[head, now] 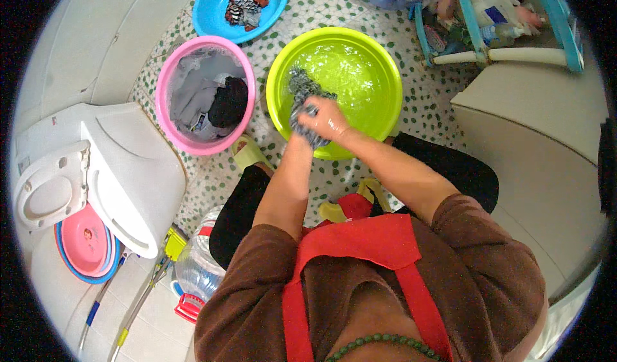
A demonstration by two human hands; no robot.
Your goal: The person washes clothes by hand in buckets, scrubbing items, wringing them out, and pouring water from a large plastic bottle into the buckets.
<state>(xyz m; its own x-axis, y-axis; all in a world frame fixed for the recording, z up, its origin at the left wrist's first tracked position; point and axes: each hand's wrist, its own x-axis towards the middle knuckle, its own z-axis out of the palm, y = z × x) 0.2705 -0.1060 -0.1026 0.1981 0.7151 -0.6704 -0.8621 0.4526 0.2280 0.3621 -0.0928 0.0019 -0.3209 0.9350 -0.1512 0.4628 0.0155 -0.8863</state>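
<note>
A lime-green plastic basin (371, 73) with water stands on the floor before me. Over its near left part, my right hand (328, 117) grips a wet grey patterned cloth (304, 85). My left hand (300, 138) is at the lower part of the same cloth, mostly hidden by it, so its fingers do not show. To the left is a pink tub (165, 106) of cloudy water, holding grey garments (193, 97) and a black cloth (229, 103). Behind it, a blue basin (207, 12) holds a crumpled patterned garment (247, 6).
A white toilet (130, 140) stands at the left, with stacked basins (87, 241) and long-handled cleaning tools (140, 299) nearby. A large clear plastic bottle (200, 261) is by my left leg. A blue-framed rack (475, 20) with bottles stands at the upper right, beside a beige box-like surface (525, 106).
</note>
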